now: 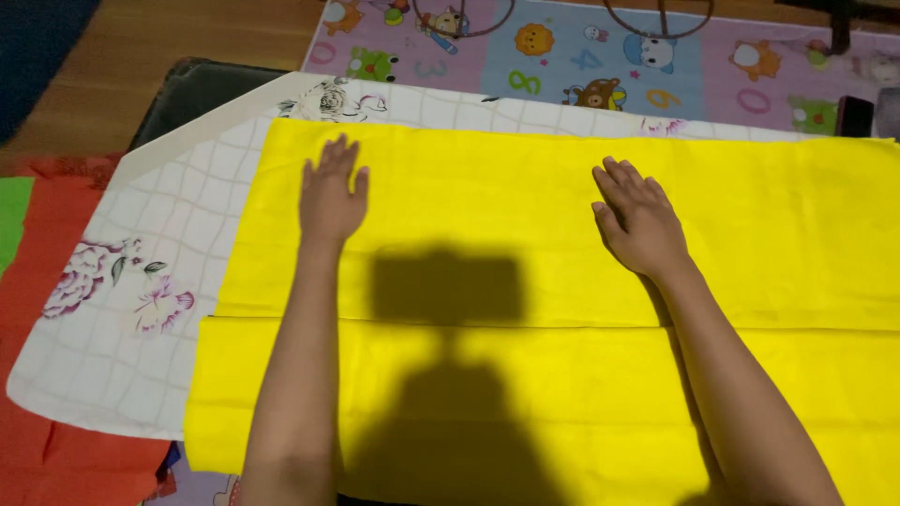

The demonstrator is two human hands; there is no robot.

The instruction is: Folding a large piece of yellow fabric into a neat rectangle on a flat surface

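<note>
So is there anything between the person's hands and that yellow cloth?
Nothing visible. The left hand and the right hand both lie flat, palms down, directly on the yellow cloth, which is spread over a white floral cloth.

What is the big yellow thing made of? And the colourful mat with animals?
The yellow sheet looks like thin woven cloth, matte: it creases and folds flat under both hands. The animal mat seems to be smooth foam or plastic, slightly shiny; which one is unclear.

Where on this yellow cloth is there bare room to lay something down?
Bare yellow cloth lies between the left hand and right hand, and right of the right hand to the frame edge. Below the fold, the forearms crowd it. The floral sheet on the left is bare too.
</note>
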